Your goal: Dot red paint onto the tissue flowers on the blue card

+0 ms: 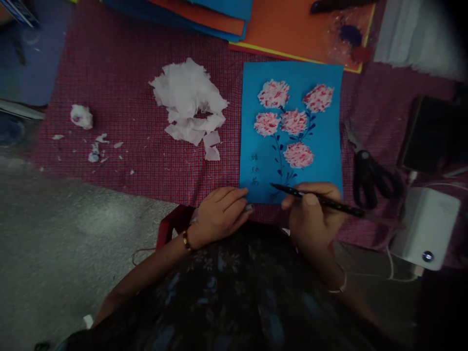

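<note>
A blue sheet point(321, 146) lies on the red checked cloth point(120, 87), painted with several pink-and-white flowers point(299, 154) on dark stems and small written characters at its lower left. My right hand point(314, 214) is closed around a thin black pen point(329, 201), whose tip sits over the sheet's lower edge. My left hand point(221, 212) rests with curled fingers pressed on the sheet's bottom left corner and holds nothing else.
Crumpled white tissue point(190, 100) lies left of the sheet, with a small wad point(81, 116) and scraps farther left. Black scissors point(369, 173) lie right of it, beside a white device point(426, 226) with a cable. Orange and blue sheets point(285, 24) are stacked at the far edge.
</note>
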`<state>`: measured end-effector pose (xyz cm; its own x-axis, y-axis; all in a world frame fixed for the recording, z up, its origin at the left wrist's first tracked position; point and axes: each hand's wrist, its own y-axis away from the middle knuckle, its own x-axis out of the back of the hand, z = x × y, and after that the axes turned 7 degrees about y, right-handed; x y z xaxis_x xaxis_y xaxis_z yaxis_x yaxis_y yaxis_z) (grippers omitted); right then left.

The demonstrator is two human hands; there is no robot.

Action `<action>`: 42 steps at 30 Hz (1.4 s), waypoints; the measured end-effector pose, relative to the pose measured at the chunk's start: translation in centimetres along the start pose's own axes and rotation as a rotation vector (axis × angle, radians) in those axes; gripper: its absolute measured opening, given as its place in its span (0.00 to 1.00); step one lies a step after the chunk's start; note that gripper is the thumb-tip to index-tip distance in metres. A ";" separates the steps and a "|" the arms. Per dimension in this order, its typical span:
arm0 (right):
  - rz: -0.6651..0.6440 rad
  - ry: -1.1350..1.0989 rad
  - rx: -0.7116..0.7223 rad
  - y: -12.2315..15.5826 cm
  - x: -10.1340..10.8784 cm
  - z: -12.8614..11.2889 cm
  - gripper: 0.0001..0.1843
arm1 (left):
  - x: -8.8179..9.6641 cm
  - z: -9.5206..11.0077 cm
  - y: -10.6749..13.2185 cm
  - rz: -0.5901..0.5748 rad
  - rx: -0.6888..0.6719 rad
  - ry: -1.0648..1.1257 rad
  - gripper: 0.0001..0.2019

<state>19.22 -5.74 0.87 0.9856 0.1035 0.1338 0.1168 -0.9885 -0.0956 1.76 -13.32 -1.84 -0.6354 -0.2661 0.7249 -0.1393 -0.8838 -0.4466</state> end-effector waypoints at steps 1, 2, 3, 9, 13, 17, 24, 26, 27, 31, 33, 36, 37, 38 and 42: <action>-0.030 -0.034 -0.025 0.3 0.3 -0.2 0.04 | 0.2 0.1 -0.1 -0.016 0.013 0.008 0.06; -0.058 -0.060 -0.042 0.6 0.6 -0.4 0.05 | 0.4 0.2 -0.1 -0.032 0.021 0.014 0.06; -0.082 -0.075 -0.051 0.9 0.9 -0.6 0.05 | 0.6 0.4 -0.2 -0.048 0.026 0.017 0.07; -0.194 -0.097 -0.094 2.8 1.8 -1.1 0.03 | 1.3 1.4 0.0 -0.126 0.033 0.007 0.09; -0.194 -0.095 -0.090 3.3 2.2 -1.1 0.04 | 1.2 1.9 0.2 -0.141 0.006 -0.010 0.08; -0.222 -0.075 -0.082 3.5 2.6 -0.9 0.04 | 1.0 2.6 0.1 -0.149 -0.017 -0.026 0.08; -0.241 -0.065 -0.106 3.4 2.9 -0.9 0.04 | 1.2 3.8 -0.4 -0.227 -0.033 -0.032 0.09; -0.242 -0.059 -0.118 3.4 3.1 -1.1 0.05 | 1.4 4.2 -0.5 -0.277 -0.008 -0.025 0.09; -0.250 -0.055 -0.124 3.4 3.2 -1.1 0.05 | 1.6 4.3 -0.5 -0.304 0.007 -0.017 0.10; -0.365 -0.106 -0.174 3.8 3.5 -0.6 0.08 | 2.1 4.9 -0.5 -0.388 0.062 0.099 0.15; -0.427 -0.177 -0.217 4.3 3.4 0.1 0.08 | 2.3 5.4 -0.5 -0.394 0.111 0.200 0.17; -0.474 -0.247 -0.264 4.7 3.3 0.9 0.09 | 2.2 6.0 -0.9 -0.356 0.223 0.357 0.19; -0.488 -0.246 -0.265 4.8 3.2 1.0 0.09 | 2.1 6.2 -1.0 -0.340 0.262 0.405 0.19; -0.505 -0.238 -0.260 4.7 3.2 1.1 0.10 | 2.0 6.4 -1.1 -0.329 0.296 0.451 0.19; -0.609 -0.197 -0.247 4.4 4.1 0.9 0.11 | 1.6 6.5 -1.4 -0.367 0.370 0.614 0.20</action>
<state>23.86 -9.54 0.15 0.7593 0.6441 -0.0921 0.6494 -0.7412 0.1703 5.90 -15.02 3.38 -0.9172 0.2300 0.3254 -0.2280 -0.9726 0.0449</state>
